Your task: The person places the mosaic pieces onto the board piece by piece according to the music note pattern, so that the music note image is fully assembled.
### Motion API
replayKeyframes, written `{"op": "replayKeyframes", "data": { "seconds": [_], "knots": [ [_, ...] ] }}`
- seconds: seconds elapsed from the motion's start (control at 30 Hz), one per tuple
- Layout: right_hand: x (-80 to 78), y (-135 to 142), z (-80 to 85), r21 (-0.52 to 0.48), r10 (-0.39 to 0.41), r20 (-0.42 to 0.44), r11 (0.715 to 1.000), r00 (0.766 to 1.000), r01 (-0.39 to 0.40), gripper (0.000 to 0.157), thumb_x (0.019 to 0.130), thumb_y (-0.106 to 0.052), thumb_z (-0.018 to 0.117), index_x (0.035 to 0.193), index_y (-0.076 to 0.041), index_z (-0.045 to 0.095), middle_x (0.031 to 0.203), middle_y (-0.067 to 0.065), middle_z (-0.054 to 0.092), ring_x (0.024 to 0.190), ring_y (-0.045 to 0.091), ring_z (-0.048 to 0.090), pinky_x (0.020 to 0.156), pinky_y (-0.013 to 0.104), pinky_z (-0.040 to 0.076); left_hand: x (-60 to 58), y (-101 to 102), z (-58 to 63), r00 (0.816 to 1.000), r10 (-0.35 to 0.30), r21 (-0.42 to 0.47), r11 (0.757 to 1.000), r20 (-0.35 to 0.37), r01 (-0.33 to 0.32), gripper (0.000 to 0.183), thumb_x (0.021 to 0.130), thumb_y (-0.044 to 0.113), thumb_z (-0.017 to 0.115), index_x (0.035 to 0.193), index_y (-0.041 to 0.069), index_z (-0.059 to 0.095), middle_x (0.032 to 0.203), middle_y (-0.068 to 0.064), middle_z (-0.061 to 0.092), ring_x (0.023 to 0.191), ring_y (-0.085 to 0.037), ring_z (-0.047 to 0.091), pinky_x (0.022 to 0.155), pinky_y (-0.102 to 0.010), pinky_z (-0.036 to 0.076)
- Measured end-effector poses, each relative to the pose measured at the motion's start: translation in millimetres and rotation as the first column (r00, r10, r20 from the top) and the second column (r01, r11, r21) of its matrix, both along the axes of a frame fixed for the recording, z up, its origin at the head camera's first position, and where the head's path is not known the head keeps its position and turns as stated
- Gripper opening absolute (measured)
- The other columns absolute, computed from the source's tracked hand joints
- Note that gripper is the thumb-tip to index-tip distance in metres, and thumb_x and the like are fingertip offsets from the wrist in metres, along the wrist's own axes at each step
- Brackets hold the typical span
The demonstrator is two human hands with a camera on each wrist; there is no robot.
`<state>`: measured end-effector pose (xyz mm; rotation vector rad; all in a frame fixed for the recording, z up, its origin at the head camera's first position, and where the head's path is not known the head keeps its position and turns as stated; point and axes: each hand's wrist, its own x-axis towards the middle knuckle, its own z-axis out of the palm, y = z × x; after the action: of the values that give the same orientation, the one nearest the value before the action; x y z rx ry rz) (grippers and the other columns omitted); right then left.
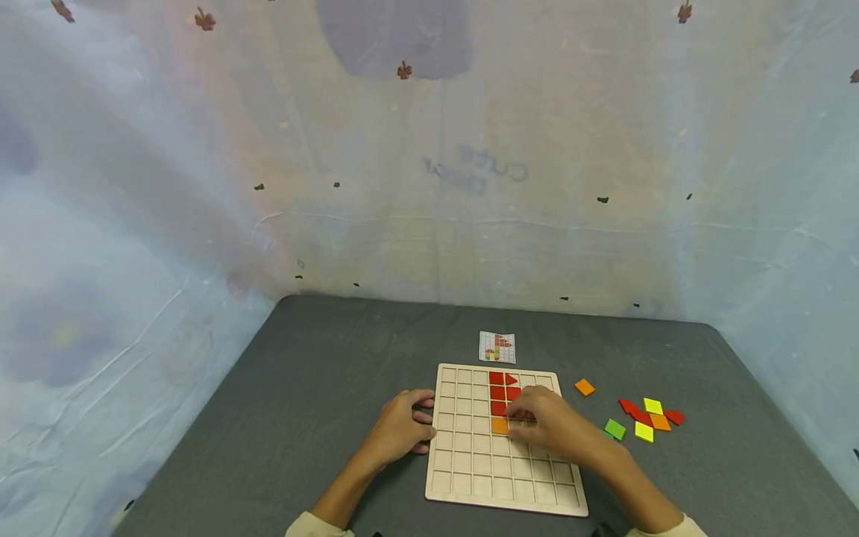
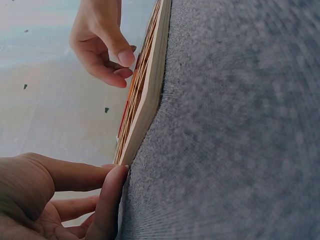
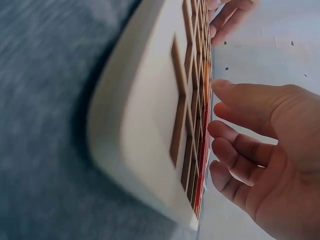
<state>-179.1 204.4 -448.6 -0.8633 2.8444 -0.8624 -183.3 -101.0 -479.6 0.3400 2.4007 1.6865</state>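
Well, my left hand (image 1: 397, 425) is by the left side of the wooden board (image 1: 463, 481), and my thumb and a finger pinch its edge. My right hand (image 1: 553, 425) is over the board. Its fingers are bent and loose, with a gap between them and the thumb, and I see nothing in its grip. The fingertips are right by the colored pieces, but I cannot tell if they touch one.

The board lies flat on the dark gray desk (image 1: 335, 358) and has lots of little square spaces. Some red squares (image 1: 496, 378) sit in them in a line, with a red triangle (image 1: 511, 380) beside the top one. Under the red line sits an orange square (image 1: 499, 425), near my right thumb. My right hand hides some of the spaces.

Just behind the board lies a small picture card (image 1: 497, 347) with a colored shape on it. To the right of the board are loose pieces. One orange piece (image 1: 584, 387) lies by itself. Farther right are yellow pieces (image 1: 652, 406) and red pieces (image 1: 674, 417), close together, with a green piece (image 1: 614, 429) near my right arm. A pale sheet (image 1: 564, 149) hangs behind the desk.
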Motion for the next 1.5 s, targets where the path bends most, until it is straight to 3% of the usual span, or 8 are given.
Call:
{"op": "replayKeyframes", "data": {
  "seconds": [0.53,0.77,1.03,1.23,1.5],
  "knots": [
    [8.2,34,4.1,-0.039,-0.115,0.079,0.992,0.99,0.118,0.03,0.094,-0.025,0.081,0.121,-0.011,0.077,0.109,-0.003,0.069,0.095,0.013,0.061,0.08,0.03,0.056,1.3,0,0.7,1.0,0.0,0.01,1.0,0.004,0.0,0.065,0.083,-0.008,0.076,0.145,-0.007,0.057,0.13,-0.02,0.06,0.102,-0.023,0.065,0.058,-0.031,0.065],
    [10.7,55,3.8,-0.033,-0.168,0.066,0.985,0.984,0.171,0.031,0.093,-0.026,0.083,0.121,-0.013,0.075,0.104,-0.006,0.068,0.091,0.011,0.058,0.075,0.028,0.053,-0.6,0,0.6,1.0,-0.004,-0.001,1.0,0.014,0.004,0.064,0.084,-0.007,0.075,0.146,-0.007,0.057,0.13,-0.019,0.059,0.103,-0.024,0.065,0.059,-0.032,0.065],
    [14.1,80,-0.9,-0.023,-0.267,0.02,0.963,0.963,0.267,0.04,0.086,-0.024,0.088,0.122,-0.014,0.076,0.106,-0.009,0.069,0.096,0.011,0.06,0.079,0.029,0.053,-0.5,0,0.1,1.0,-0.01,-0.012,1.0,0.017,0.011,0.064,0.084,-0.007,0.075,0.146,-0.007,0.057,0.13,-0.019,0.059,0.103,-0.025,0.065,0.06,-0.033,0.065],
    [19.1,99,-0.3,-0.066,-0.252,0.002,0.966,0.968,0.251,0.044,0.083,-0.024,0.091,0.123,-0.013,0.075,0.11,-0.006,0.071,0.097,0.013,0.063,0.082,0.032,0.056,0.3,1,0.1,1.0,-0.009,-0.016,1.0,0.009,0.01,0.064,0.085,-0.006,0.075,0.146,-0.007,0.056,0.131,-0.019,0.059,0.104,-0.025,0.064,0.06,-0.032,0.065],
    [24.5,120,-1.0,-0.041,-0.242,0.078,0.968,0.967,0.246,0.049,0.079,-0.019,0.092,0.124,-0.01,0.074,0.118,0.0,0.074,0.104,0.014,0.068,0.086,0.029,0.059,0.0,0,0.1,1.0,-0.006,-0.009,1.0,0.009,0.006,0.064,0.084,-0.007,0.075,0.146,-0.007,0.056,0.13,-0.019,0.059,0.103,-0.024,0.064,0.059,-0.032,0.065]
  ]
}}
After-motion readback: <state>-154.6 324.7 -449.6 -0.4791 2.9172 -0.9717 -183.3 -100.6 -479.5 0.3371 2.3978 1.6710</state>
